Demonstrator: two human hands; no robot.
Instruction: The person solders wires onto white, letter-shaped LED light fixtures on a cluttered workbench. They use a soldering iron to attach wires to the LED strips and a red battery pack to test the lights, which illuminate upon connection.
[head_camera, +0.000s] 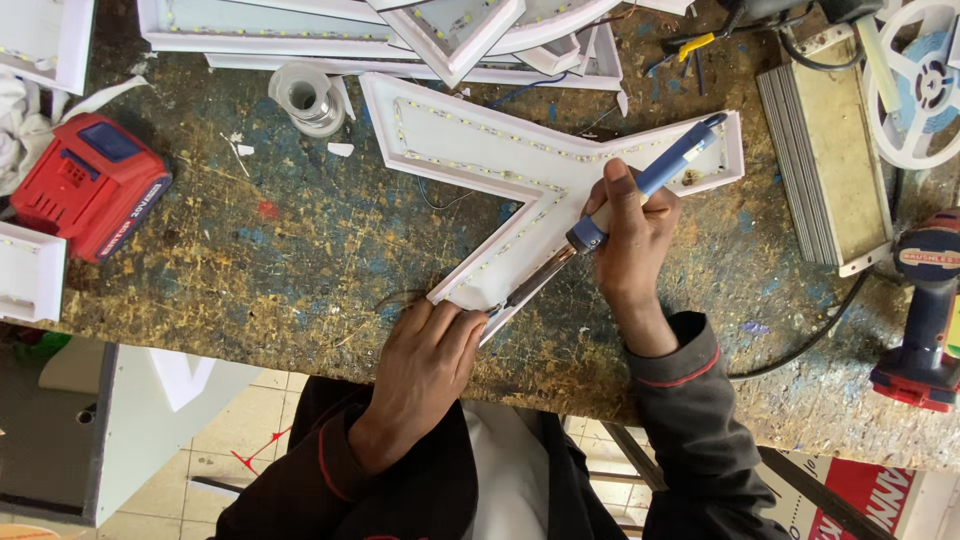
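Note:
A white channel-letter shell lined with small LED strips lies on the worn workbench. My right hand grips a soldering iron with a blue and white handle. Its metal tip points down-left to the near end of the letter. My left hand rests at that same near end, fingers pinching something small right by the tip; a thin wire trails off to the left there.
A red power-tool battery lies far left, and a tape roll stands behind the letter. More white letter shells sit at the back. A metal power supply box, a strip reel and a cordless drill are on the right.

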